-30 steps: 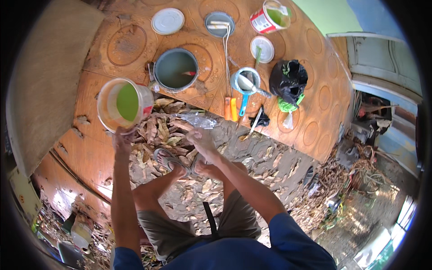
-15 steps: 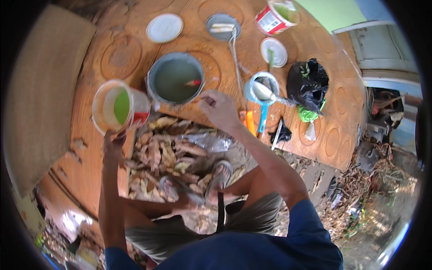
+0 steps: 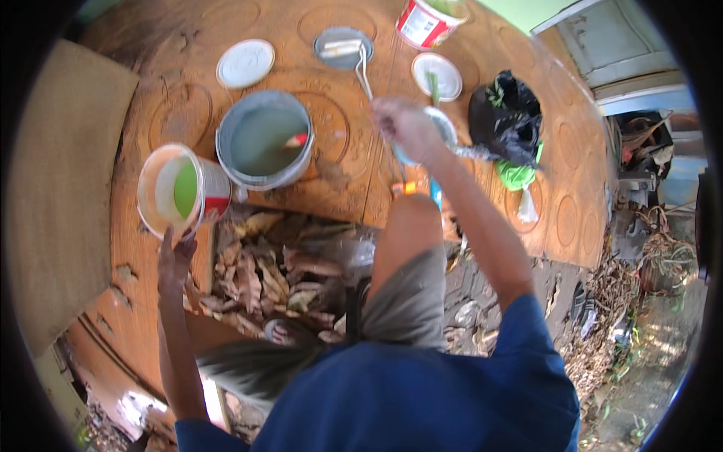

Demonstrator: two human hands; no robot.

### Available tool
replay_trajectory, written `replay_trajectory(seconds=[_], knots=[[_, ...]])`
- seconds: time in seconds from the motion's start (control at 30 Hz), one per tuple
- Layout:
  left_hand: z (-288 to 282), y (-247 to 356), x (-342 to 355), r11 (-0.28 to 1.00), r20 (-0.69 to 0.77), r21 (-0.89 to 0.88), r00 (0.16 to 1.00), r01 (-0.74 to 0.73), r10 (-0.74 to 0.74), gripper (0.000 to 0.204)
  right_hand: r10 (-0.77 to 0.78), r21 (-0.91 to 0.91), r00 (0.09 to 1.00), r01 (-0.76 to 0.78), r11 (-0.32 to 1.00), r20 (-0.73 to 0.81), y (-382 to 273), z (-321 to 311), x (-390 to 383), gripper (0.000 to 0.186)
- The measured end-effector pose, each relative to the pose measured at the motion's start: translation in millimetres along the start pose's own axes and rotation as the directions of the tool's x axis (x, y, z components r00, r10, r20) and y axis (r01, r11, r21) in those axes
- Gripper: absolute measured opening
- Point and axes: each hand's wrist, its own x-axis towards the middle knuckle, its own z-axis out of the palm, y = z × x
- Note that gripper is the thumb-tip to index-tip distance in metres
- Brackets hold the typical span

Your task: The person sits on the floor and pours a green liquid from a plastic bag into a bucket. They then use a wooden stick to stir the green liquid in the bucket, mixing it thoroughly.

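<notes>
My left hand (image 3: 177, 260) is closed on the lower rim of a white and red plastic bucket (image 3: 215, 181), tipped so its mouth faces me. Bright green liquid (image 3: 185, 190) shows inside. My right hand (image 3: 407, 124) is blurred, with its fingers curled, over a light blue dipper (image 3: 440, 124) that it partly covers. Whether it holds anything is hidden. A pale cord (image 3: 362, 71) runs from a grey lid (image 3: 324, 39) toward that hand. Beside the tipped bucket stands a grey bucket (image 3: 263, 177) of murky liquid, with a red-tipped handle (image 3: 298, 140) sticking out.
The carved wooden board (image 3: 339, 169) also bears two white lids (image 3: 245, 63) (image 3: 437, 76), another red and white bucket (image 3: 429, 26), a black plastic bag (image 3: 504, 120) and a green bag (image 3: 517, 175). Dry leaves (image 3: 263, 271) lie by its near edge. My raised knee (image 3: 410, 226) is close to it.
My right hand has moved right and farther out, from beside the grey bucket to over the dipper. My right knee has risen toward the board. The left hand keeps its hold on the tipped bucket.
</notes>
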Motion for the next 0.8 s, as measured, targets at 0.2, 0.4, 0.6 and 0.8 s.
replay_trajectory(seconds=[0.2,0.4,0.6,0.8], knots=[[44.2,4.7,-17.1,0.900,-0.530,0.432,0.823,0.051,0.207,0.070,-0.067,0.057,0.990,0.074,0.996,-0.125,-35.9,-52.2,-17.3,0.016],[38.3,7.8,-11.8,0.820,-0.457,0.569,0.851,0.056,0.259,0.065,0.016,0.158,0.999,-0.010,0.987,-0.035,6.8,-57.4,-42.1,0.013],[57.5,5.1,-13.8,0.878,-0.431,0.475,0.885,0.056,0.177,0.055,0.086,0.281,0.996,-0.076,0.957,-0.024,40.8,-40.1,-92.0,0.011],[48.5,2.4,-10.7,0.897,-0.449,0.438,0.879,0.058,0.162,0.051,0.051,0.124,0.968,-0.021,0.992,-0.245,70.4,-58.0,-136.4,0.011]])
